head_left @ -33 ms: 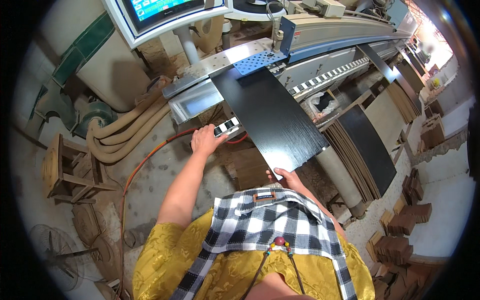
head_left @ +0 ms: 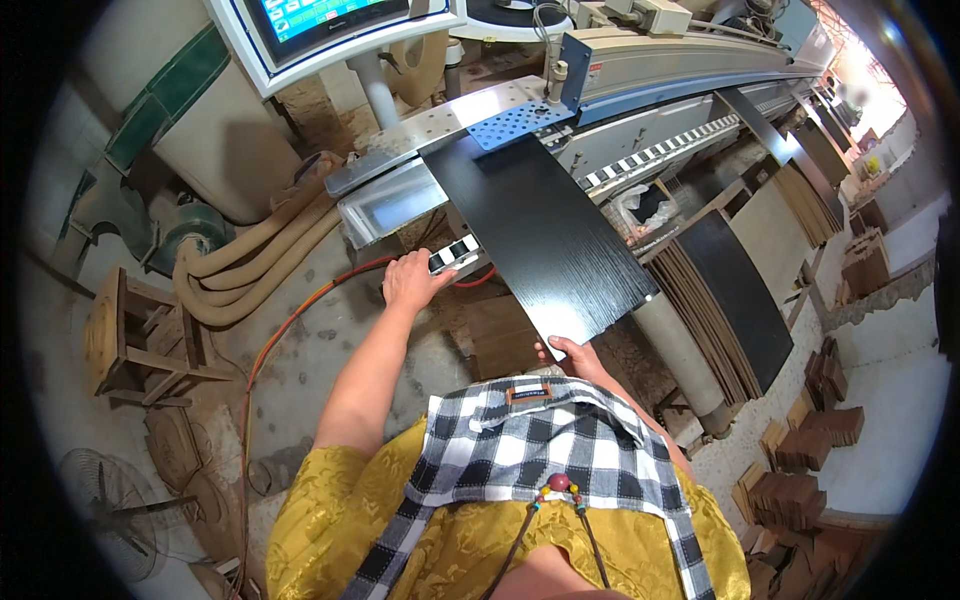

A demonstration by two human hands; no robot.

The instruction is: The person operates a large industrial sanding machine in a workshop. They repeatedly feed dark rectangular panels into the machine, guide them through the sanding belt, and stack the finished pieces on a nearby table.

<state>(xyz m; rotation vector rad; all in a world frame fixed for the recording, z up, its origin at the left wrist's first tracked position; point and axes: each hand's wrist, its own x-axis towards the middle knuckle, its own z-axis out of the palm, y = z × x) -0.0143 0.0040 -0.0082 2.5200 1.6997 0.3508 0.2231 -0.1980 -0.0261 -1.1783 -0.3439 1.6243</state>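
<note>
A long black wood-grain board (head_left: 550, 235) lies across the front of a machine, its far end beneath a blue perforated plate (head_left: 520, 122). My right hand (head_left: 575, 357) grips the board's near left corner, thumb on top and fingers at the edge and below. To the left of the board, my left hand (head_left: 412, 282) is closed around the outer end of a short rail with black and white rollers (head_left: 455, 254). The rail's other end passes out of sight under the board.
Right of the board, a stack of black-topped panels (head_left: 725, 300) stands beside a grey cylinder (head_left: 680, 350). A control screen (head_left: 330, 25) rises at upper left. Thick hoses (head_left: 260, 265), a wooden stool (head_left: 145, 335) and an orange hose (head_left: 290, 335) occupy the left floor.
</note>
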